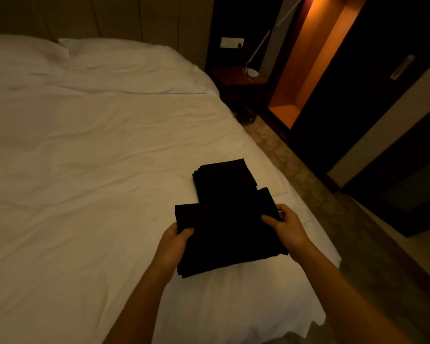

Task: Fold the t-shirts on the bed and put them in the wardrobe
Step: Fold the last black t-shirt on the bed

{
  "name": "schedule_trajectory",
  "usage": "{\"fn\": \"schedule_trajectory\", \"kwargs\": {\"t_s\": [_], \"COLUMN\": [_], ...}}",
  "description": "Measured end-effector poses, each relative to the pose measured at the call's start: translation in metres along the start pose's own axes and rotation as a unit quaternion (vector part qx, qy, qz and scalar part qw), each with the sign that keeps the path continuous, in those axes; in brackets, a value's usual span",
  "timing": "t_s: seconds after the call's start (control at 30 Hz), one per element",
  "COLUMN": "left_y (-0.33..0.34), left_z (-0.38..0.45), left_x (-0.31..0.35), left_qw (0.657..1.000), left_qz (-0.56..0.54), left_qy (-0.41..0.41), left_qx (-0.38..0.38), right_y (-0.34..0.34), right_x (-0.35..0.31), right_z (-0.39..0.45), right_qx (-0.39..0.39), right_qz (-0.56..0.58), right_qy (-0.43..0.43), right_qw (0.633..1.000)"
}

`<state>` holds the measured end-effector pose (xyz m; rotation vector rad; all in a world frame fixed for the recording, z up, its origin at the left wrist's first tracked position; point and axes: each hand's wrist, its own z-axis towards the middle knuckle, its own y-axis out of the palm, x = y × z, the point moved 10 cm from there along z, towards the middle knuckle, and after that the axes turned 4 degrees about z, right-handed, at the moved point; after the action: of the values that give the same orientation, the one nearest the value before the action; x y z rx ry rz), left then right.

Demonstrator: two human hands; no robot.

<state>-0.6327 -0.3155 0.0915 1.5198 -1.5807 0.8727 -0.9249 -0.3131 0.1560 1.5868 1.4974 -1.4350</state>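
I see the white bed (85, 157) filling the left and centre of the frame. Lower centre, my left hand (175, 240) pinches the left edge of a folded black t-shirt (224, 234); my right hand (287, 223) grips its right edge. Just above lies a second folded black t-shirt (222, 178). The dark wardrobe (372, 78) stands upper right.
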Motion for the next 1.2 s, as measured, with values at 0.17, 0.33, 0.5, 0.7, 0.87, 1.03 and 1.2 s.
{"fn": "schedule_trajectory", "kwargs": {"t_s": [0.17, 0.33, 0.5, 0.7, 0.87, 1.03, 1.2], "left_y": [0.040, 0.080, 0.108, 0.101, 0.096, 0.097, 0.090], "left_z": [0.056, 0.128, 0.208, 0.278, 0.321, 0.344, 0.343], "left_x": [0.017, 0.042, 0.057, 0.058, 0.045, 0.018, -0.001], "left_qw": [1.000, 0.996, 0.988, 0.976, 0.973, 0.970, 0.962], "left_qz": [0.010, 0.014, 0.040, 0.037, 0.023, 0.050, 0.087], "left_qy": [-0.001, -0.008, -0.044, -0.069, -0.090, -0.115, -0.116], "left_qx": [0.012, 0.085, 0.139, 0.205, 0.213, 0.209, 0.229], "right_y": [-0.022, -0.033, -0.025, 0.014, 0.041, 0.049, 0.053], "right_x": [0.001, -0.001, 0.003, 0.035, 0.057, 0.082, 0.091], "right_z": [0.077, 0.191, 0.296, 0.386, 0.424, 0.437, 0.436], "right_qx": [-0.007, -0.043, -0.073, -0.109, -0.128, -0.123, -0.131], "right_qz": [-0.005, 0.001, -0.019, 0.000, 0.011, -0.027, -0.107], "right_qy": [-0.004, -0.007, -0.006, 0.027, 0.051, 0.056, 0.013], "right_qw": [1.000, 0.999, 0.997, 0.994, 0.990, 0.991, 0.985]}}
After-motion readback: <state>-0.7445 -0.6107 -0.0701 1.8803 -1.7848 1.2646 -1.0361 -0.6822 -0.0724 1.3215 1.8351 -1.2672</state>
